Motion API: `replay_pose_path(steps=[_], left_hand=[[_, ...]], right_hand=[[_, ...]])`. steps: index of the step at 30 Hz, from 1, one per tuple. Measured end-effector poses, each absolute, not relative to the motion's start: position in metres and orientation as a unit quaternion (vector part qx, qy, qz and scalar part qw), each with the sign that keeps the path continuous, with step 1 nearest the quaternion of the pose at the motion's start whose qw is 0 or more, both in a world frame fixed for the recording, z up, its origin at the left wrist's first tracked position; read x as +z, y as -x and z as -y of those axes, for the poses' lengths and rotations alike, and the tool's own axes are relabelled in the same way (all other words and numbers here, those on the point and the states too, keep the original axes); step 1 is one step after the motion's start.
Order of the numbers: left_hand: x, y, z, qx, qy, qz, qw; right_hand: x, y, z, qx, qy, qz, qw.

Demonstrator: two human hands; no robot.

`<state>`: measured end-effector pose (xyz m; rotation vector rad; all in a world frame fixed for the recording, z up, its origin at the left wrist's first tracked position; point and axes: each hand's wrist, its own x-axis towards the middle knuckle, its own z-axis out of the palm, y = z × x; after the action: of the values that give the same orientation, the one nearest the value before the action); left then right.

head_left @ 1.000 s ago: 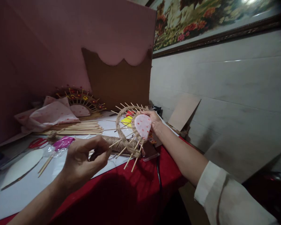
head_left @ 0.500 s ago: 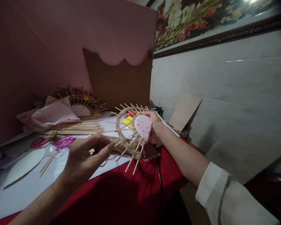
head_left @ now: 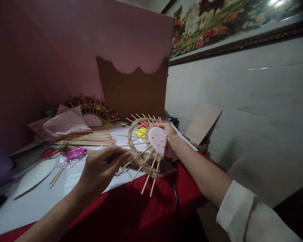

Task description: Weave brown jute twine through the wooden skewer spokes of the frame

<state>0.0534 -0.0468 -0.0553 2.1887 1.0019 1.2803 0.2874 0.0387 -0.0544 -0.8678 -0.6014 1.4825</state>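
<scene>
My right hand (head_left: 170,135) grips a fan-shaped frame of thin sticks bound with jute twine (head_left: 132,141), holding it above the table. At its centre is a pink padded cloth piece with red spots (head_left: 157,139); bare stick ends poke out past the twine band. My left hand (head_left: 100,167) is closed in a pinch at the band's near left side. A thin strand of twine hangs below those fingers, and what lies between the fingertips looks like that twine. Behind the frame, a thick roll of twine is partly hidden.
Bundled sticks (head_left: 91,138), folded spotted cloth (head_left: 65,121) and a finished fan piece with coloured beads (head_left: 98,107) lie at the back left. Red scissors (head_left: 49,152), a magenta packet (head_left: 75,154) and a white oval card (head_left: 35,176) are nearer. A cardboard panel (head_left: 136,92) stands behind.
The whole view has shifted slightly, so everything sits a little further right and lower. My left fingertips are now closer against the twine band; the right hand keeps its hold.
</scene>
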Motion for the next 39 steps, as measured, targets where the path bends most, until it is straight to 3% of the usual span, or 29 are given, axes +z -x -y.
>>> replay_pose_path(steps=[24,29,39], left_hand=[[-0.063,-0.058,0.044,0.465,-0.763,-0.355,0.276],[-0.065,-0.059,0.042,0.456,-0.722,-0.368,0.368],[-0.06,-0.053,0.033,0.404,-0.564,-0.304,0.653]], right_hand=[[-0.059,-0.285,-0.036,0.654,0.334,0.266,0.625],[-0.062,-0.284,-0.038,0.651,0.322,0.264,0.634],[-0.063,-0.285,-0.036,0.665,0.318,0.276,0.617]])
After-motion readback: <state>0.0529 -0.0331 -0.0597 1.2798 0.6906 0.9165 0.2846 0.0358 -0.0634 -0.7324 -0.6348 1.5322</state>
